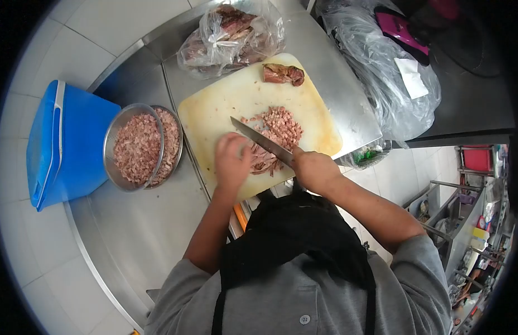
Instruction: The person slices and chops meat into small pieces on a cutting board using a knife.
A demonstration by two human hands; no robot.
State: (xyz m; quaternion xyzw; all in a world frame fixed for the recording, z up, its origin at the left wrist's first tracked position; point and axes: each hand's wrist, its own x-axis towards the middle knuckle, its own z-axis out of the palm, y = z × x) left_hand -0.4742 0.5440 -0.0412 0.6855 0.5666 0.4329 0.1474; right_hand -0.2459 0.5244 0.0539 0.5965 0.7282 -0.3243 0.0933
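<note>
My right hand (313,171) is closed around the handle of a kitchen knife (263,140). Its long blade points to the upper left, over meat on a yellow-stained white cutting board (208,111). Finely diced meat (283,124) lies beyond the blade. Thin strips of meat (261,162) are on the near side. Beside these strips, above the board's near left part, is my left hand (233,160); motion smears its fingers, and I cannot make out anything in them. A whole chunk of dark-edged meat (282,74) rests near the board's far edge.
Two overlapping metal bowls, the front bowl (110,163) and the rear bowl (180,146), contain diced meat, left of the board. A blue cooler (75,145) stands farther left. Behind the board sits a clear bag of meat (231,42). Plastic bags (381,84) lie at the right.
</note>
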